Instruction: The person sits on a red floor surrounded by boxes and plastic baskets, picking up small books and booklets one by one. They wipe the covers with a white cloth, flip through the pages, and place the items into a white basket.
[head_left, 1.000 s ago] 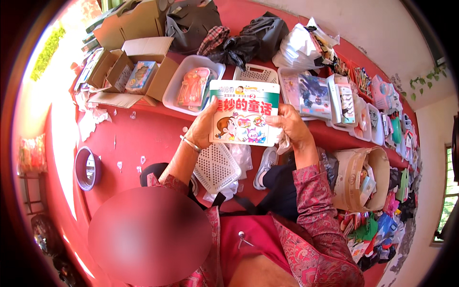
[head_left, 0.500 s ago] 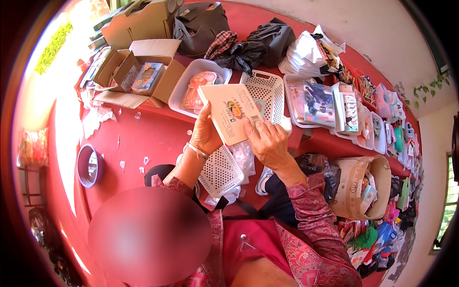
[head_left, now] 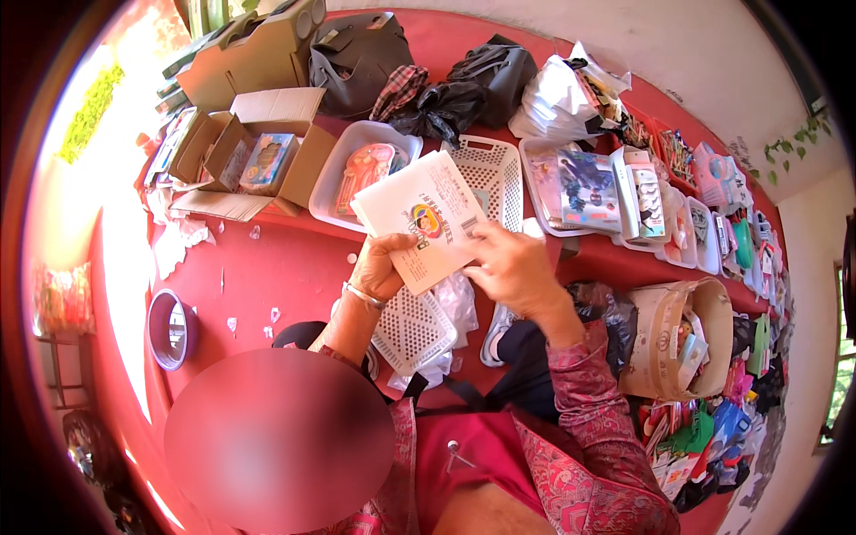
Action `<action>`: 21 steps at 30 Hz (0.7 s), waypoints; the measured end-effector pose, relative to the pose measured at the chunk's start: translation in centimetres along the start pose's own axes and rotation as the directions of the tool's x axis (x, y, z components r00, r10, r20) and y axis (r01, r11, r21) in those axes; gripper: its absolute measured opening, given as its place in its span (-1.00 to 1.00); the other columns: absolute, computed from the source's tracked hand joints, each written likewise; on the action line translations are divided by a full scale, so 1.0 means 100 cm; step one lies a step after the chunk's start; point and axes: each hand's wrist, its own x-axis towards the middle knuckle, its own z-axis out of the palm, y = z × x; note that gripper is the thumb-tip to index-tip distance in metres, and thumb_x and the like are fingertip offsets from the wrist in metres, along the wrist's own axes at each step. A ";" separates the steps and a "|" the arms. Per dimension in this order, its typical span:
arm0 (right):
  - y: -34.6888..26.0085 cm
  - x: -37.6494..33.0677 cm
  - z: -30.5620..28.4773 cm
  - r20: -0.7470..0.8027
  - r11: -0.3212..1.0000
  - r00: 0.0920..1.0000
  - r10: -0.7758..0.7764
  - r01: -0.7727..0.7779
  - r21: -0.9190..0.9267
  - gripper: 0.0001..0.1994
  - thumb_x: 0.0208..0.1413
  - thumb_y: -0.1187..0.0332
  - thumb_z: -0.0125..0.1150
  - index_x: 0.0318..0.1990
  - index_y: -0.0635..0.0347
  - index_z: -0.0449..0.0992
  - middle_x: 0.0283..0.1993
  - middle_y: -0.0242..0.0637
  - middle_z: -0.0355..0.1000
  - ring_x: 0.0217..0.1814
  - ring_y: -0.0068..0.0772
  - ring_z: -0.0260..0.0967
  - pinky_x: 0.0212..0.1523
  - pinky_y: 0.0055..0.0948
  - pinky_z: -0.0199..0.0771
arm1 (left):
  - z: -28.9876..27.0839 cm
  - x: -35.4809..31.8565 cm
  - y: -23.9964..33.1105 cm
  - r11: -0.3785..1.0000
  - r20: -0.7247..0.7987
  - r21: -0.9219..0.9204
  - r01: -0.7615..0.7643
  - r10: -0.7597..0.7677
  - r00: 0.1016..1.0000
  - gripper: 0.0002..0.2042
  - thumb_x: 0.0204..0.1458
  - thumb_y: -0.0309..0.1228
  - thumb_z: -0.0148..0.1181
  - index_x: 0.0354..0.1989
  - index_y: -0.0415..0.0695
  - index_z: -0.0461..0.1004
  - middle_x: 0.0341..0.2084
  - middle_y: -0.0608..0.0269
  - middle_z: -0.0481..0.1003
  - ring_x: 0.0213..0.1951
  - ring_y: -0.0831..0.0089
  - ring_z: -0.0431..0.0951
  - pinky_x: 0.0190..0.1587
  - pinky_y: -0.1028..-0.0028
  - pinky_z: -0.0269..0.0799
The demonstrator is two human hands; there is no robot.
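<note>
Holding a white printed packet (head_left: 426,225) tilted above the red table (head_left: 294,267), left hand (head_left: 382,267) gripping its near-left corner, right hand (head_left: 513,267) pinching its right edge. Beneath the hands, a white perforated basket (head_left: 412,328) with crumpled clear plastic (head_left: 456,299). Beyond the packet, a white mesh basket (head_left: 495,174) and a white tray (head_left: 343,174); far left, an open cardboard box (head_left: 294,160).

A red floor (head_left: 267,276) fills most of the view, strewn with small white scraps and washed out by hard sunlight along the left — green foliage (head_left: 89,111) shows there beyond the glare. A pale plastered wall (head_left: 695,53) runs along the top right, a leafy sprig (head_left: 798,147) hanging against it.
</note>
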 end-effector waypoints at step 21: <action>0.047 0.009 -0.022 0.380 0.604 0.838 0.391 -0.545 0.581 -0.61 0.03 0.12 0.15 -0.22 0.36 0.48 -0.39 -0.25 0.49 -0.37 -0.59 0.37 -0.30 -0.52 0.37 | 0.012 -0.015 -0.008 0.733 0.219 0.677 0.060 -0.280 0.935 -0.49 -0.25 -0.60 0.24 -0.02 -0.27 0.31 -0.17 0.17 0.45 -0.15 0.40 0.43 -0.05 0.40 0.35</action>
